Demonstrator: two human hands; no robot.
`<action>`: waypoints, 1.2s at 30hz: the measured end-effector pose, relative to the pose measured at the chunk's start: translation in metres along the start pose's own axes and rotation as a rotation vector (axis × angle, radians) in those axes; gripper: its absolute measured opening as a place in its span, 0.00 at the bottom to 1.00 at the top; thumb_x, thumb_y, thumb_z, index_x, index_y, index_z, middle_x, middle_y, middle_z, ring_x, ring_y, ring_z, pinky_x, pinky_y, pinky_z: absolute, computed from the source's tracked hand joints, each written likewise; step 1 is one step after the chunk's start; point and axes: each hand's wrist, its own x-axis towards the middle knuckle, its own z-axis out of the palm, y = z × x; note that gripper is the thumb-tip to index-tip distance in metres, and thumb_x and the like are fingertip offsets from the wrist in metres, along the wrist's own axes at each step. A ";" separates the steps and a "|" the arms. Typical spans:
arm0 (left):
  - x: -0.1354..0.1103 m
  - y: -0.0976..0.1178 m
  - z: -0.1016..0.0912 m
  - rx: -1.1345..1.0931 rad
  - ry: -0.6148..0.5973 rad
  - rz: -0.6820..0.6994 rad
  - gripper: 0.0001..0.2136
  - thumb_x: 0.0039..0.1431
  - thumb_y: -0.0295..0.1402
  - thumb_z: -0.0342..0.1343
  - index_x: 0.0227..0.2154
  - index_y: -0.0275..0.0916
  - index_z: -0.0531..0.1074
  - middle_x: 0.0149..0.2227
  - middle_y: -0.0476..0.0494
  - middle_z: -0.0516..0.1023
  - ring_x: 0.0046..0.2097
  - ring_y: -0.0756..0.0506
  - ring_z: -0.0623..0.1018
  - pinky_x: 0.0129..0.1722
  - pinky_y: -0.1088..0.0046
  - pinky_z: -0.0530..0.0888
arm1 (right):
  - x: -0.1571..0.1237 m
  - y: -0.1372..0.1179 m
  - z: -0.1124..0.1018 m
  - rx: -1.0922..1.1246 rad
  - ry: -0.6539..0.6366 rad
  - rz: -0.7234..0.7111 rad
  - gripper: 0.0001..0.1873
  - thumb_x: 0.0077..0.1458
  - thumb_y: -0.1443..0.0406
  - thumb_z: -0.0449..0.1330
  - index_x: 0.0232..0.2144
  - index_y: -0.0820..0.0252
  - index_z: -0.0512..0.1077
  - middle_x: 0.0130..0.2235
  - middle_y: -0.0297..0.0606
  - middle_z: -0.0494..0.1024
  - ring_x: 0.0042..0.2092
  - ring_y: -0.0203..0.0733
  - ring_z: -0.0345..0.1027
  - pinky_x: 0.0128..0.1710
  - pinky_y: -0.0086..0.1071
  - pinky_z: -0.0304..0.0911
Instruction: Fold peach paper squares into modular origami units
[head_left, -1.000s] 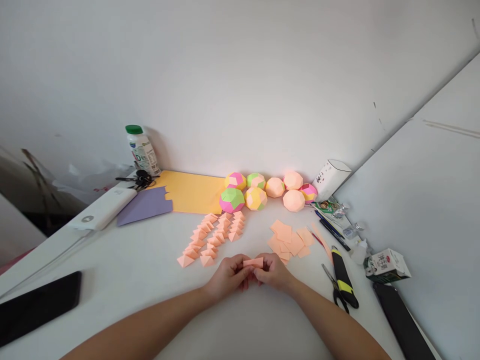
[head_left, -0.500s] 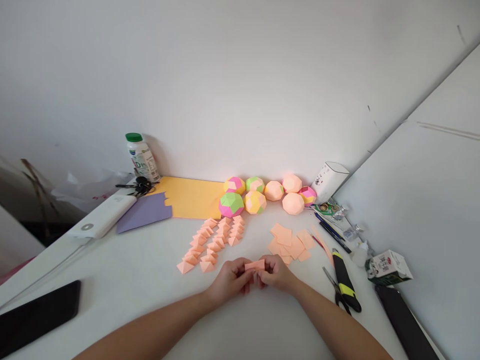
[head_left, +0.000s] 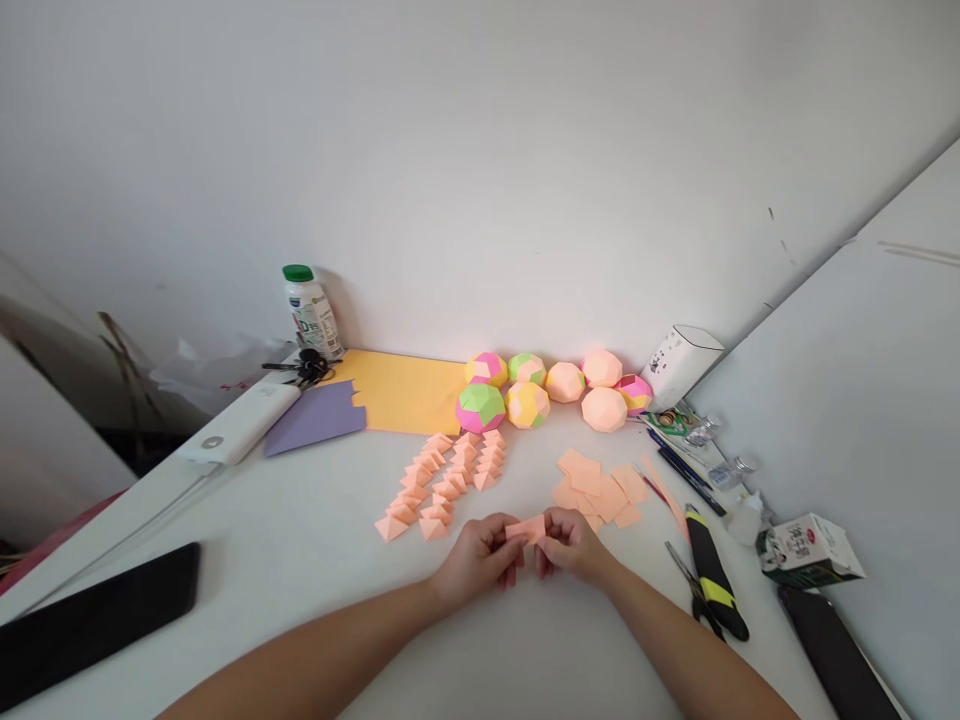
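Between left hand and right hand — each pinched on an end — peach paper looks light, creasable, best gripped edgewise.

There are eight paper balls, three rows of folded peach pieces and two large coloured sheets. I count one bottle, one carton, one pair of scissors and two flat black slabs.

A peach paper piece slants between left hand and right hand
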 end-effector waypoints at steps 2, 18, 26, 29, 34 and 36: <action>0.000 0.000 0.000 -0.014 0.005 0.005 0.14 0.56 0.45 0.50 0.30 0.37 0.66 0.21 0.51 0.72 0.19 0.52 0.71 0.18 0.77 0.67 | 0.000 0.000 0.000 0.000 0.006 0.002 0.01 0.45 0.70 0.55 0.24 0.61 0.64 0.17 0.30 0.73 0.18 0.32 0.64 0.20 0.26 0.60; -0.002 0.011 0.000 0.017 0.019 -0.027 0.15 0.55 0.46 0.51 0.27 0.37 0.65 0.18 0.52 0.71 0.18 0.52 0.70 0.18 0.77 0.65 | 0.001 0.003 0.001 -0.018 -0.005 0.011 0.02 0.46 0.70 0.55 0.27 0.62 0.65 0.18 0.30 0.73 0.19 0.32 0.65 0.20 0.24 0.58; -0.003 0.009 -0.003 0.001 -0.028 -0.042 0.16 0.55 0.47 0.52 0.26 0.37 0.64 0.20 0.50 0.72 0.20 0.51 0.72 0.19 0.77 0.67 | 0.002 0.002 0.005 -0.007 -0.002 -0.004 0.03 0.45 0.71 0.54 0.27 0.62 0.65 0.17 0.28 0.72 0.18 0.31 0.64 0.19 0.24 0.58; -0.002 0.009 -0.005 -0.006 -0.061 -0.043 0.15 0.55 0.45 0.53 0.28 0.36 0.65 0.20 0.51 0.72 0.20 0.51 0.72 0.20 0.76 0.67 | 0.003 0.004 0.004 0.017 -0.009 -0.018 0.03 0.46 0.70 0.54 0.28 0.62 0.65 0.18 0.29 0.72 0.18 0.31 0.65 0.19 0.24 0.58; -0.001 0.013 -0.004 -0.035 -0.013 -0.064 0.15 0.53 0.45 0.55 0.27 0.36 0.64 0.22 0.50 0.73 0.20 0.52 0.72 0.19 0.77 0.67 | 0.003 0.005 0.003 0.025 -0.005 -0.015 0.03 0.47 0.69 0.55 0.28 0.62 0.64 0.20 0.29 0.73 0.19 0.31 0.66 0.19 0.24 0.58; 0.000 0.012 -0.003 -0.063 -0.003 -0.077 0.15 0.53 0.45 0.55 0.27 0.37 0.64 0.24 0.49 0.73 0.21 0.52 0.72 0.19 0.77 0.68 | 0.003 0.004 0.004 0.021 -0.003 -0.014 0.03 0.47 0.69 0.55 0.28 0.62 0.64 0.20 0.29 0.73 0.19 0.31 0.65 0.19 0.23 0.58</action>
